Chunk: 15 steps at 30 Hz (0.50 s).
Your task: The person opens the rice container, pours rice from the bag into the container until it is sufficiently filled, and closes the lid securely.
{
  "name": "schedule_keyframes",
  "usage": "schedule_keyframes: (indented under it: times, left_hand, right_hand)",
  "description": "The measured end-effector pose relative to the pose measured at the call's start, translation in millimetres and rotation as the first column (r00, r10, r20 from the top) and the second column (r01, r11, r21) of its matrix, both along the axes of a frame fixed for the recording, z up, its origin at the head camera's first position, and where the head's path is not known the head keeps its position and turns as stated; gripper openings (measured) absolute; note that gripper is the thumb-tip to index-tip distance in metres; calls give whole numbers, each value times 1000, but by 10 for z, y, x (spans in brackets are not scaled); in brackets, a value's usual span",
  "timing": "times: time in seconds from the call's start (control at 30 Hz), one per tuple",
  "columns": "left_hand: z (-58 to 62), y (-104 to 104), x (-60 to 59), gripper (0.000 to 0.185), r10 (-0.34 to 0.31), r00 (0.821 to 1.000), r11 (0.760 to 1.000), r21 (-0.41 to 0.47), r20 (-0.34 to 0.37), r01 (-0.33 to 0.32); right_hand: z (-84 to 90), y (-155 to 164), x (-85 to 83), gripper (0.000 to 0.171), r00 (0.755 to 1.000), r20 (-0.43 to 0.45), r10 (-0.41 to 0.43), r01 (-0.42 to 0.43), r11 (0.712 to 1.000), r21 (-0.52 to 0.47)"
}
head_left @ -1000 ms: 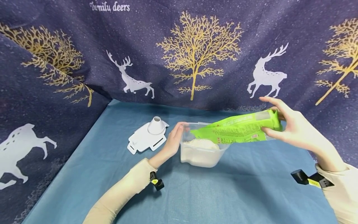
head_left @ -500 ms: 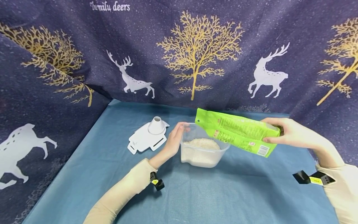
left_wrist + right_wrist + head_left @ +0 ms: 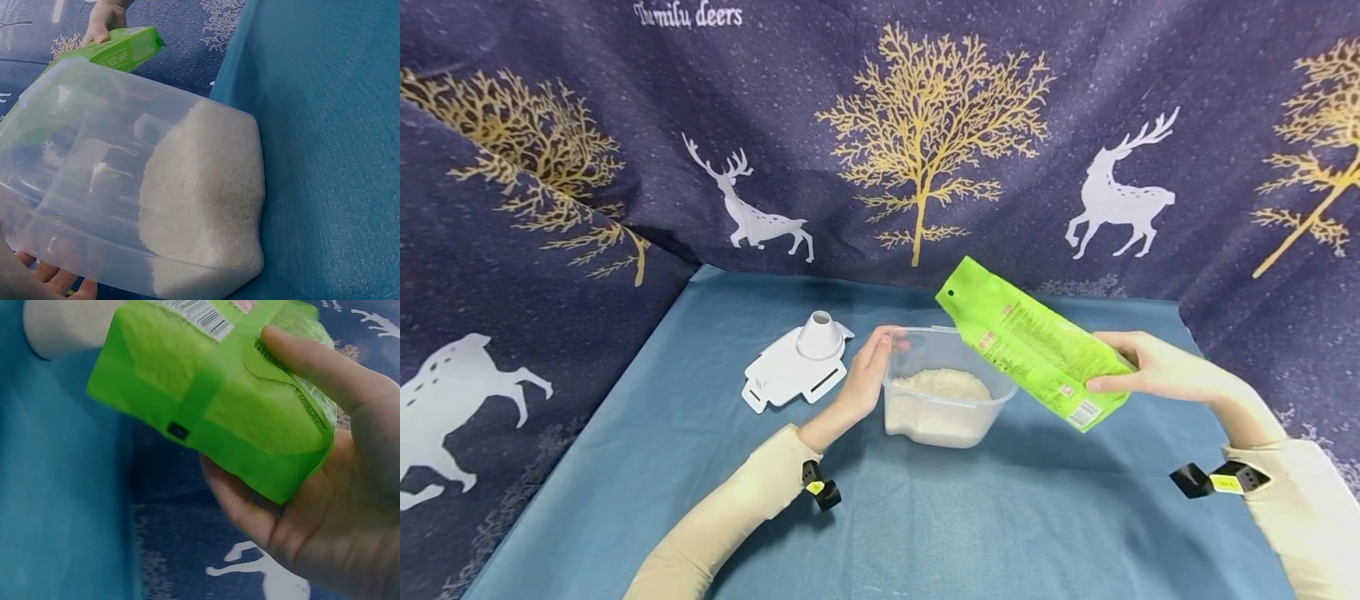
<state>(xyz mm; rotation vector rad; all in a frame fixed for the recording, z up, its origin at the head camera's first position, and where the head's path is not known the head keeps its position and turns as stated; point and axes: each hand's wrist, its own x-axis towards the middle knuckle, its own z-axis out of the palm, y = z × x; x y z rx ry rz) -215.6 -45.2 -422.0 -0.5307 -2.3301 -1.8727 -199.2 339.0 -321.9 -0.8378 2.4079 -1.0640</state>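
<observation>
Near the middle of the table stands a clear plastic container, its lower part filled with white rice. My left hand holds its left side, fingers reaching round the far corner. In the left wrist view the rice shows through the wall, with fingertips against the plastic. To the right, my right hand grips the bottom end of a green rice bag. The bag slants, its top end up and to the left, overlapping the container's right rim. The right wrist view shows thumb and fingers around the bag's base.
Left of the container lies a flat white lid with slots and a cone-shaped spout. A blue cloth covers the table. Behind it hangs a dark blue curtain printed with deer and trees.
The green bag has tipped from mouth-down in the container to mouth-up, its top end rising clear. My right hand has shifted slightly left. The left hand and container stay put.
</observation>
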Motion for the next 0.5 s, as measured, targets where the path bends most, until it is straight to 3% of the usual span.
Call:
schedule_keyframes:
  times: [0.17,0.33,0.5]
  left_hand:
    - [13,-5,-9,38,0,1000,1000,0,-4,0]
    - [24,-7,-8,36,-3,1000,1000,1,-2,3]
    - [12,1,-9,38,3,1000,1000,13,13,-3]
  right_hand:
    - [-177,4,-28,50,992,124,37,-26,995,-95]
    - [-358,-25,-54,49,974,224,30,4,989,-150]
    - [-471,-17,-60,43,966,260,14,39,979,-198]
